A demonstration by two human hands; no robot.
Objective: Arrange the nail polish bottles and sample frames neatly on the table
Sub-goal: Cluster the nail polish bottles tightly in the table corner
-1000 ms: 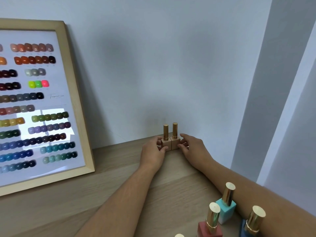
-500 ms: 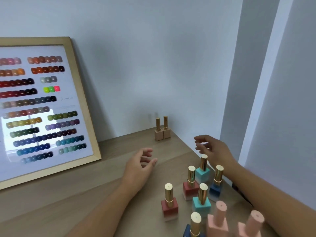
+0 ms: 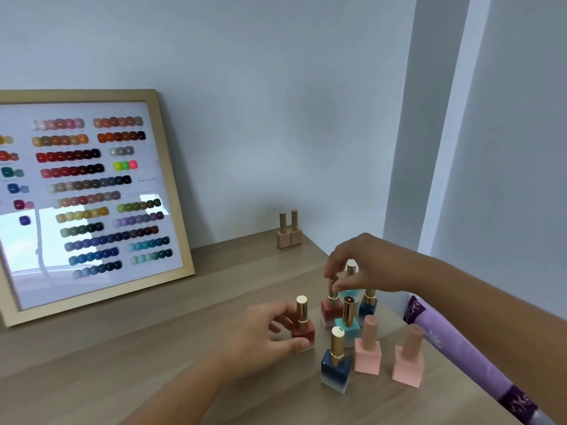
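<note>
A: Well, how about the left hand (image 3: 264, 337)?
B: Curled round the front red bottle (image 3: 303, 331): thumb across its lower front, fingers behind the body. Standing upright on the table (image 3: 122, 338), glossy square body, red fading to whitish at the foot, tall round gold cap rising above the knuckles.
A: And the right hand (image 3: 365, 265)?
B: Poised over the cluster, thumb and forefinger pinched on the gold cap of the rear red bottle (image 3: 330, 312). Same make: square, red over a pale base, upright straight below the fingertips, foot on or just off the table, cannot tell which.
A: Round about that pinch?
B: Close beneath the right palm, a teal bottle (image 3: 348, 325) with a gold cap; behind the fingers, the hind teal bottle (image 3: 351, 268), gold cap over a pale blur; under the wrist, a dark blue bottle (image 3: 368, 306). Nearer than the left thumb, a second blue bottle (image 3: 336, 371), navy fading to white. To the right of it, the left pink bottle (image 3: 368, 355) and the right pink bottle (image 3: 409, 365), matte, caps pink too.
A: Farther off?
B: Well beyond both hands, by the wall (image 3: 276, 102), a pair of beige bottles (image 3: 290, 237) touching side by side. Far to the left of the left hand, the sample frame (image 3: 169, 179) leaning on the wall: pale wood rim, glossy white sheet, rows of small rounded colour swatches. Under the right forearm, purple patterned cloth (image 3: 454, 342) beyond the table edge
</note>
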